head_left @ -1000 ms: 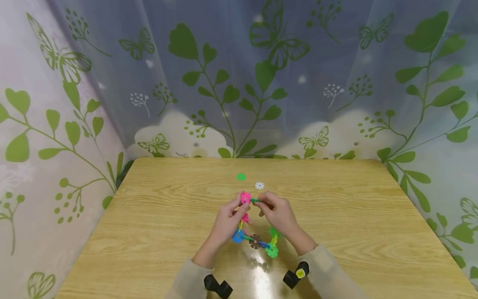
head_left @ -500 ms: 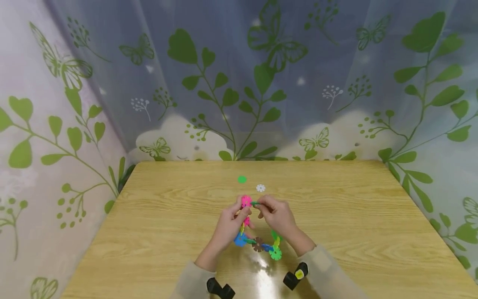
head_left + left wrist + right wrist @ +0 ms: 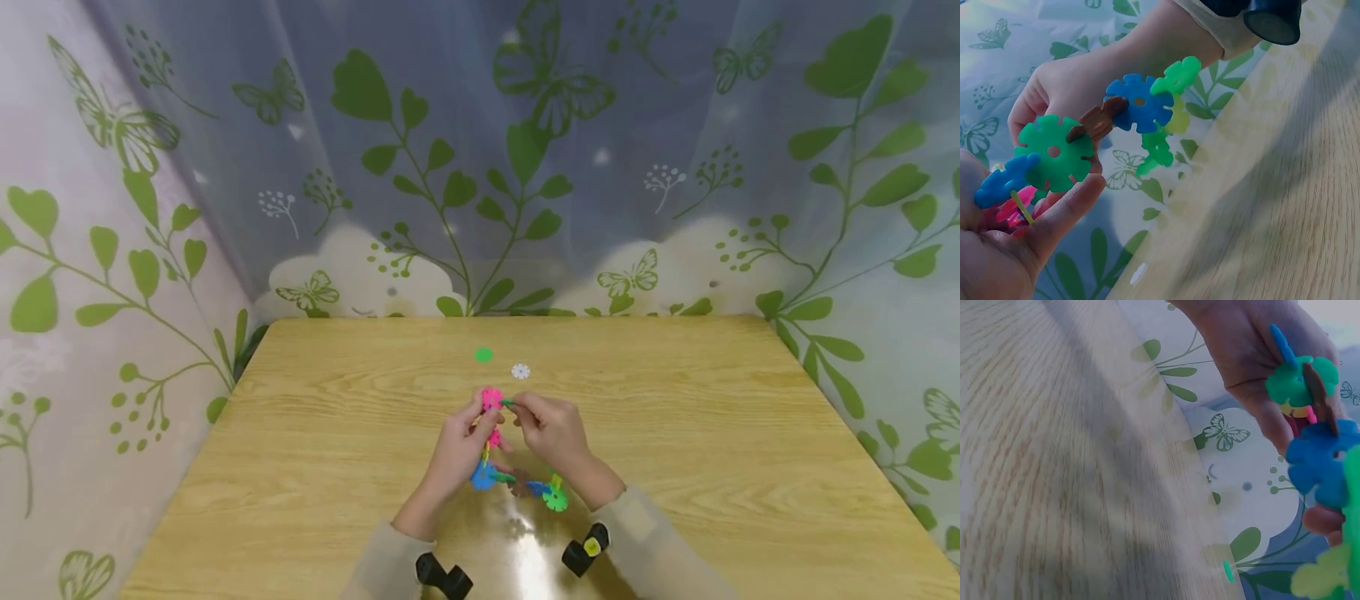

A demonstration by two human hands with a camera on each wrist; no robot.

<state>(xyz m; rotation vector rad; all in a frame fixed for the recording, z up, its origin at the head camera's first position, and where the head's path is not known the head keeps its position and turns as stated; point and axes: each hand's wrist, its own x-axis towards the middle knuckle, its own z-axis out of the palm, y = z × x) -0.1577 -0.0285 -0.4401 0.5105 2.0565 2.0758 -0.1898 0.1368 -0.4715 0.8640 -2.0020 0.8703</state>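
My left hand (image 3: 457,442) pinches a pink notched snowflake disc (image 3: 492,399) between thumb and fingers, above the table. From the right, my right hand (image 3: 558,429) pinches a green disc (image 3: 507,403), seen edge-on, right at the pink disc's edge. A chain of interlocked discs hangs below the hands, with a blue disc (image 3: 483,476), a brown disc (image 3: 521,483) and a bright green disc (image 3: 555,498). In the left wrist view a green disc (image 3: 1041,159) of the chain shows near my left thumb; the right wrist view has a blue disc (image 3: 1319,464) close up. Fingers partly hide the pinched discs.
Beyond the hands, a loose green disc (image 3: 483,355) and a white notched disc (image 3: 521,371) lie on the wooden table (image 3: 675,400). A leaf-and-butterfly patterned curtain (image 3: 480,167) stands behind the table's back edge.
My right hand has turned slightly, and the far green end of the chain has gone out of sight behind it. The left hand keeps its pinch on the pink disc.
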